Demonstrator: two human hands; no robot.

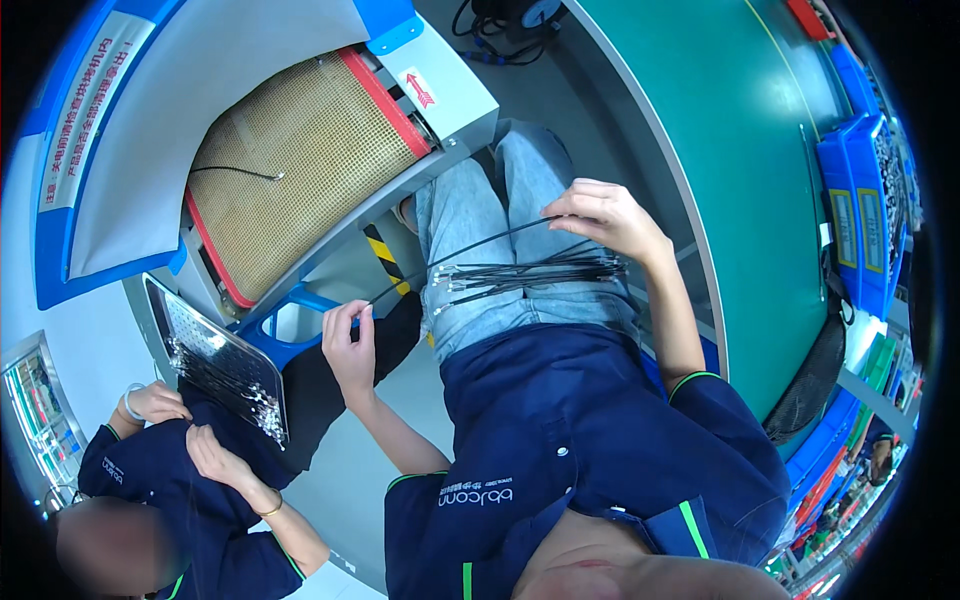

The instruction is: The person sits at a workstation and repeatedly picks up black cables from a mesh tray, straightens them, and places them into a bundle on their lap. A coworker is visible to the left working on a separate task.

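Observation:
A thin black cable (470,245) is stretched slantwise over my lap between both hands. My left hand (350,345) pinches its lower end with thumb and fingers, out beside my left knee. Higher up on the right, my right hand (605,215) has closed its fingers on the other end. Beneath the taut cable, a loose bundle of black cables (530,275) lies across my thighs, with small pale connector ends showing at its left side. Another dark cable (235,172) rests by itself on the tan mesh conveyor belt (310,130) in front of me.
The belt runs under a blue and white machine hood (220,60). At left, a co-worker's hands (190,430) are beside a metal tray (225,345) holding several cables. To my right stands a green tabletop (740,180) with blue bins (855,200). A blue stool (290,320) is near the conveyor.

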